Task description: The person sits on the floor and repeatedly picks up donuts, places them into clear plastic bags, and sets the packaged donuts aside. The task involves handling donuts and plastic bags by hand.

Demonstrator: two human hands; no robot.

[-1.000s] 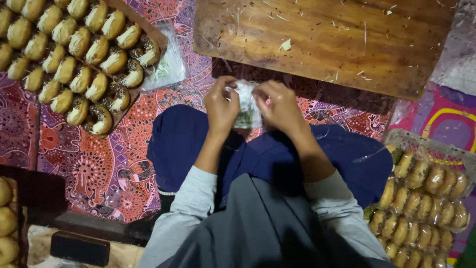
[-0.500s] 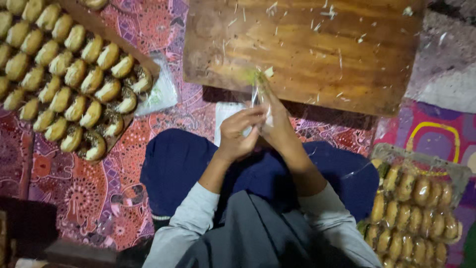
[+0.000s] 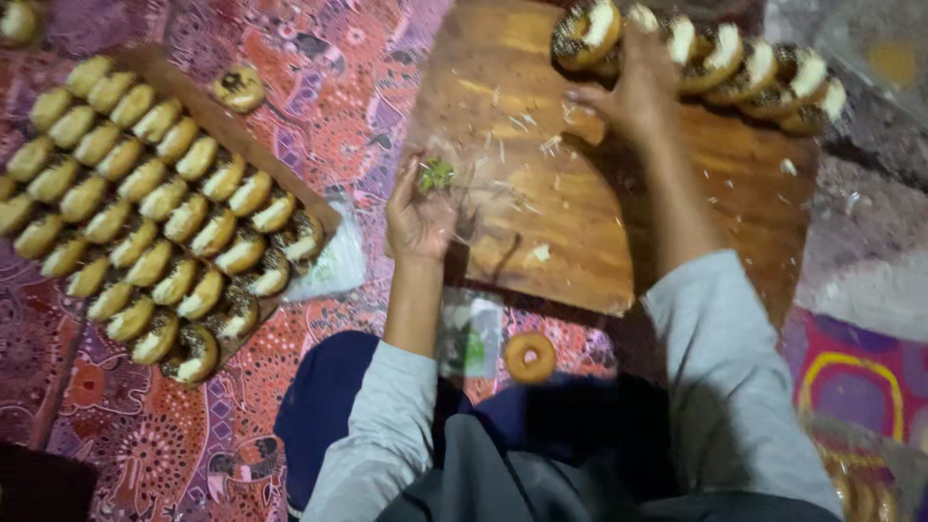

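My right hand (image 3: 633,92) grips a chocolate-iced doughnut (image 3: 587,34) atop the wooden board (image 3: 541,222); left hand (image 3: 418,208) pinches a green scrap (image 3: 437,175) (board's left edge); the tray (image 3: 232,130) beyond holds rowed doughnuts.

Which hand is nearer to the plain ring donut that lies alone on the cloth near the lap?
Left. The left hand is above the plain donut, at the board's near edge. The right hand is further off, at the board's far end by the row of donuts.

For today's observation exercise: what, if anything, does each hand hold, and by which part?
The left hand pinches a small green scrap at its fingertips. The right hand reaches the doughnut row on the wooden board; a grip cannot be told.
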